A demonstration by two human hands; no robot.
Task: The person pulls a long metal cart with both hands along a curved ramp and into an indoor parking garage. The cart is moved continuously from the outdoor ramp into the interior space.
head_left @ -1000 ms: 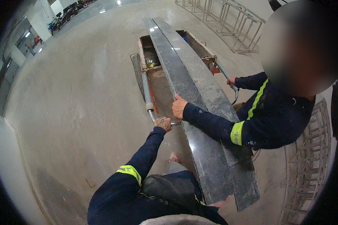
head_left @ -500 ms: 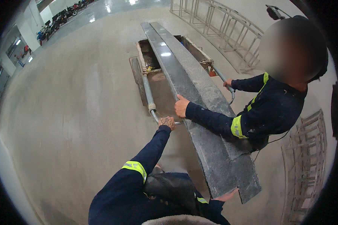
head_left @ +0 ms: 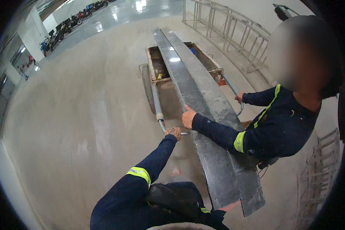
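Two long stone slabs, a dark polished one point(head_left: 186, 86) and a greyer one point(head_left: 210, 90), lie side by side lengthwise across a handcart point(head_left: 151, 71), their near ends overhanging toward me. My left hand point(head_left: 173, 133) is closed around the cart's metal handle, left of the slabs. Low at the slabs' near end, my right hand point(head_left: 230, 206) holds the dark slab; its fingers are mostly hidden beneath the stone. A co-worker on the right rests one hand point(head_left: 188, 117) on the dark slab's left edge and grips the cart's right handle with the other hand point(head_left: 239, 97).
The cart's wheel point(head_left: 147, 88) stands at its left side. Metal frames point(head_left: 234, 34) lean along the right wall, with another frame point(head_left: 320, 168) at the lower right. Parked motorbikes point(head_left: 65, 27) line the far left near a white pillar point(head_left: 30, 38). Smooth floor point(head_left: 84, 115) stretches leftward.
The cart and slabs sit slightly lower and farther right in view, and the motorbikes show more. The co-worker has shifted slightly right and down. Both my hands keep their places on handle and slab.
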